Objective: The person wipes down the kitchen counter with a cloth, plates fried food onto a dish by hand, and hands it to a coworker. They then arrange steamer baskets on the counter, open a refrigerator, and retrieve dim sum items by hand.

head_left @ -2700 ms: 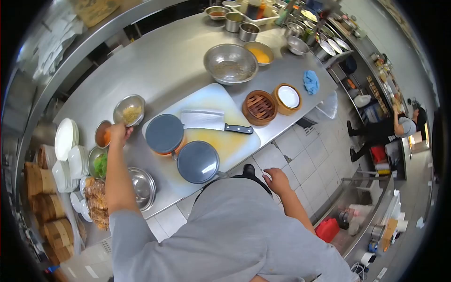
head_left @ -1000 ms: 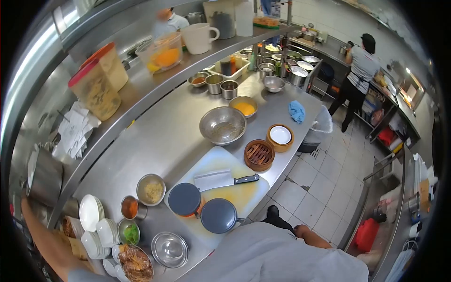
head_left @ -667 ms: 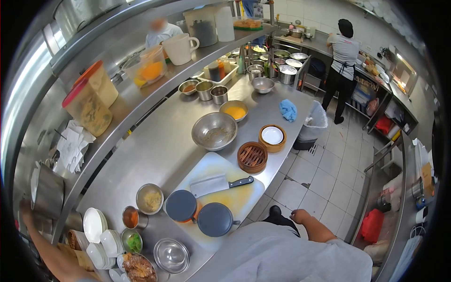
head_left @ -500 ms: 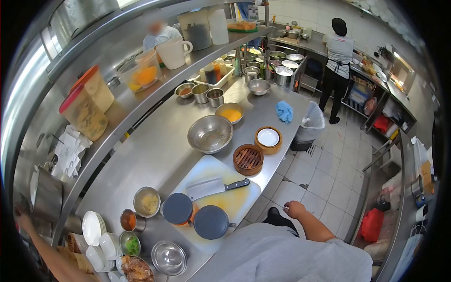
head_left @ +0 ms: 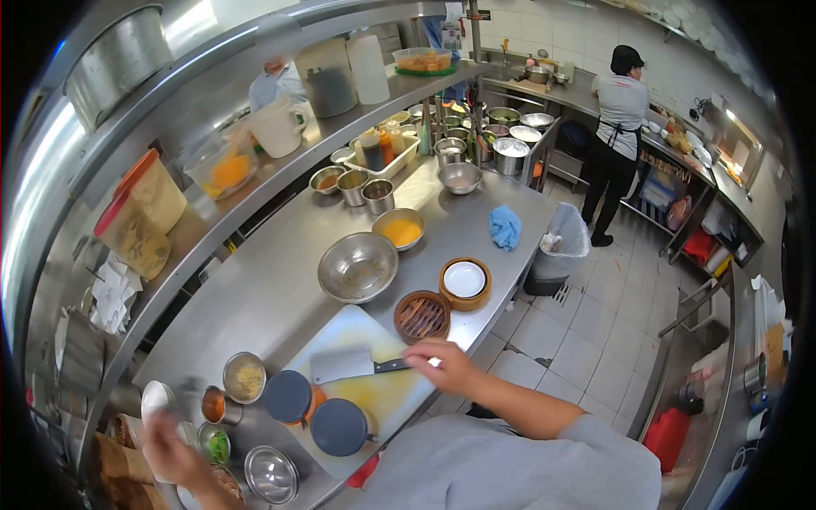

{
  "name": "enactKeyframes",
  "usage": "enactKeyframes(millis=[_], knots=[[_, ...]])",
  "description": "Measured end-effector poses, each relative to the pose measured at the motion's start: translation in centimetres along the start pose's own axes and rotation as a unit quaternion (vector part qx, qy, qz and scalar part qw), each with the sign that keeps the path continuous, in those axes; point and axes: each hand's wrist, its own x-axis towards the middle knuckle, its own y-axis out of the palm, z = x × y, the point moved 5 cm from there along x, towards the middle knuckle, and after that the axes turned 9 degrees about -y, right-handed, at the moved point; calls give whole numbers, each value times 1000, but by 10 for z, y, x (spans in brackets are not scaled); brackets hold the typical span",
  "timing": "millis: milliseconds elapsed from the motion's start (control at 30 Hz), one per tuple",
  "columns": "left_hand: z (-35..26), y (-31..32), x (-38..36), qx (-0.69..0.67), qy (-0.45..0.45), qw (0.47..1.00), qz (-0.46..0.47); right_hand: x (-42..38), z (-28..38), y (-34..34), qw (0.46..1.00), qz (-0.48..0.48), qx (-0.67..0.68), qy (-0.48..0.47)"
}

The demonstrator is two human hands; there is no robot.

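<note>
My left hand (head_left: 170, 446), smeared by motion, is closed at the lower left over the stacked white dishes. A blurred dark-grey thing (head_left: 180, 393) sticks up from its fingers, too smeared to name. My right hand (head_left: 442, 364) has its fingers curled at the handle end of a cleaver (head_left: 344, 365), and a small white patch shows at them. The cleaver lies flat on a yellow-stained white cutting board (head_left: 387, 412). Two dark-lidded containers (head_left: 338, 427) stand on the board's near left part. Close to my left hand are a bowl of chopped greens (head_left: 218, 446) and an orange-filled metal cup (head_left: 214, 405).
Beyond the board stand a large steel bowl (head_left: 358, 268), a yellow-filled bowl (head_left: 399, 229) and two bamboo steamers (head_left: 422, 316). A blue cloth (head_left: 505, 228) lies near the table edge. Overhead, a loaded shelf (head_left: 255, 183) runs along the left. A person (head_left: 619, 127) stands at the far counter.
My left hand has come from the pot on the left shelf to over the dishes, with a dark thing in it. My right hand has risen from beside my body to the cleaver's handle.
</note>
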Motion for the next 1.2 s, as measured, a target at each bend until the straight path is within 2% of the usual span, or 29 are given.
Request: enactKeyframes(millis=[33, 67, 100, 133, 200, 233, 267, 367, 400, 467, 500, 567, 600, 667, 767, 800, 833, 900, 933, 967, 1000, 1033, 1067, 1100, 1133, 1200], knots=[[-12, 37, -32, -145, -73, 979, 120, 10, 11, 8, 996, 40, 84, 6], [-67, 72, -50, -173, -52, 956, 231, 16, 23, 15, 991, 65, 115, -1], [-116, 102, -64, -93, 34, 955, 281, 18, 33, 18, 985, 89, 146, -7], [-138, 132, -87, -148, -9, 936, 320, 17, 35, 15, 985, 89, 150, -6], [-157, 178, -128, -184, -29, 898, 398, 13, 37, 12, 957, 146, 249, 11], [-169, 193, -140, -180, -28, 899, 398, 3, 6, 10, 962, 217, 164, 7], [-177, 208, -151, -155, -61, 905, 392, -2, -5, -1, 962, 217, 167, 6], [-184, 235, -168, -135, -125, 914, 361, -14, -55, -44, 966, 64, 212, 134], [-183, 239, -173, -141, -155, 918, 338, -19, -81, -54, 965, 65, 213, 135], [-177, 244, -180, -122, -150, 915, 353, -30, -137, -94, 982, -26, 18, 186], [-176, 247, -183, -97, -146, 910, 376, -30, -145, -110, 982, -25, 19, 185], [-177, 252, -196, -70, -141, 904, 397, -32, -169, -135, 940, -69, 99, 320], [-176, 255, -205, -55, -150, 895, 416, -29, -176, -139, 940, -68, 101, 319], [-185, 261, -211, -38, -161, 885, 435, -29, -189, -141, 890, -109, 224, 382], [-203, 272, -222, -44, -166, 870, 462, -11, -183, -130, 877, -63, 287, 379], [-210, 275, -223, -40, -132, 869, 476, -10, -190, -124, 876, -57, 287, 382], [-216, 278, -225, -37, -99, 866, 490, -5, -199, -113, 881, -21, 313, 353], [-220, 281, -223, -25, -97, 865, 492, 5, -189, -99, 903, 28, 319, 286], [-222, 280, -222, -15, -91, 863, 497, -2, -222, -89, 953, 85, 176, 233], [-222, 280, -222, -13, -108, 859, 501, 0, -215, -92, 974, 76, 85, 198], [-219, 278, -222, 2, -87, 870, 485, 5, -208, -96, 983, 84, -34, 157], [-215, 273, -225, 20, -68, 878, 474, 7, -206, -93, 984, 83, -39, 151], [-214, 267, -227, 34, -97, 869, 484, 5, -205, -90, 982, 83, -93, 143], [-212, 264, -227, 27, -152, 860, 487, 0, -218, -85, 981, 91, -159, 69], [-209, 258, -231, 17, -202, 851, 484, 3, -205, -89, 982, 98, -135, 83], [-203, 245, -237, 36, -203, 858, 470, 0, -197, -95, 978, 128, -129, 100]])
